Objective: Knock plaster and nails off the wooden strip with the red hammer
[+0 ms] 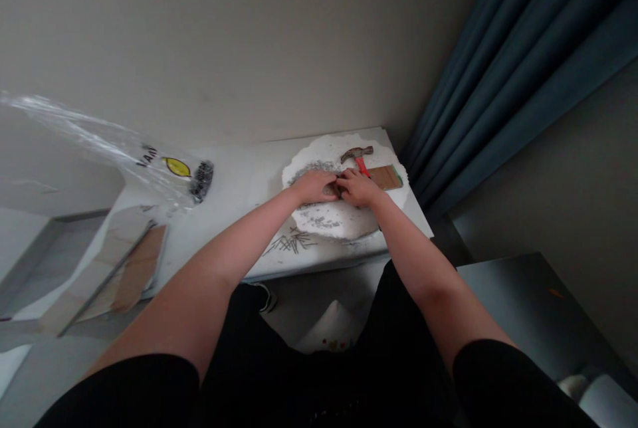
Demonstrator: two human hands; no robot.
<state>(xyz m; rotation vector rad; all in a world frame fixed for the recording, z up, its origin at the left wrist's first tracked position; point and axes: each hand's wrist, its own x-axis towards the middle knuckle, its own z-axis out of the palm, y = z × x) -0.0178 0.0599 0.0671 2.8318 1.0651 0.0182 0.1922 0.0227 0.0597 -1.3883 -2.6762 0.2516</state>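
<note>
The left hand point(315, 186) and right hand point(357, 187) meet, fingers curled, over the scalloped white mat point(359, 220); I cannot tell whether either grip holds anything. Small grey pieces point(323, 222) lie on the mat around the left hand. A red-handled hammer point(357, 153) rests just beyond the right hand, near a brown board point(387, 177). Thin nail-like sticks point(292, 240) lie scattered on the white surface point(236, 172), beside the mat
</note>
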